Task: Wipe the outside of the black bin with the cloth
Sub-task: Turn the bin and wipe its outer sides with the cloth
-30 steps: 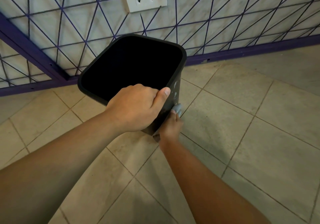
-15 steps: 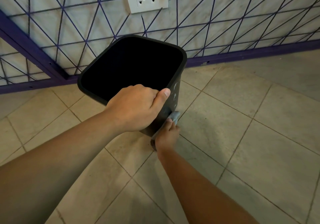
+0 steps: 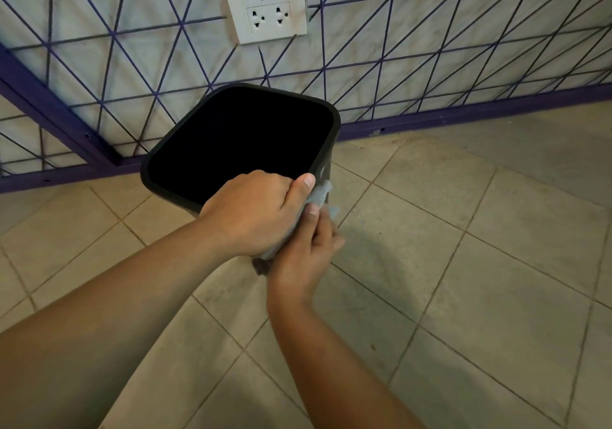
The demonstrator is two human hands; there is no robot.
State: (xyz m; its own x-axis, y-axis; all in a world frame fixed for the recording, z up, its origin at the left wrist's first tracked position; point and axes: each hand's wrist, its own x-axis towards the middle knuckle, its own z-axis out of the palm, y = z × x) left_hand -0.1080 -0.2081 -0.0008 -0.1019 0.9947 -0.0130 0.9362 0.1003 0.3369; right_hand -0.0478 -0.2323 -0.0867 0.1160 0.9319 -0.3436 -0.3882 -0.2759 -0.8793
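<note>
Left fingers: the left hand (image 3: pixel 255 213) has its fingers curled over the near rim of the square black plastic bin with rounded corners (image 3: pixel 326 120), thumb lying along the outer wall.
Right fingers: the right hand (image 3: pixel 303 256) sits just below that thumb, fingers bent round the pale grey-blue soft cloth (image 3: pixel 319 193), pressing it against the bin's near right outer wall.
Cloth: crumpled; one end pokes up beside the left thumb tip, another shows under the left palm.
Bin: tilted, its dark mouth facing up and toward me; smooth matte wall; I cannot tell whether its base touches the floor.
Floor: beige square tiled floor (image 3: pixel 463 279), dull and scuffed, thin dark grout lines.
Wall: beyond the fingers, a pale marbled wall crossed with thin purple diagonal lines (image 3: pixel 414 31), above a purple skirting strip (image 3: pixel 480 113).
Socket: white rectangular double wall socket (image 3: pixel 267 14), high above the bin's rim.
</note>
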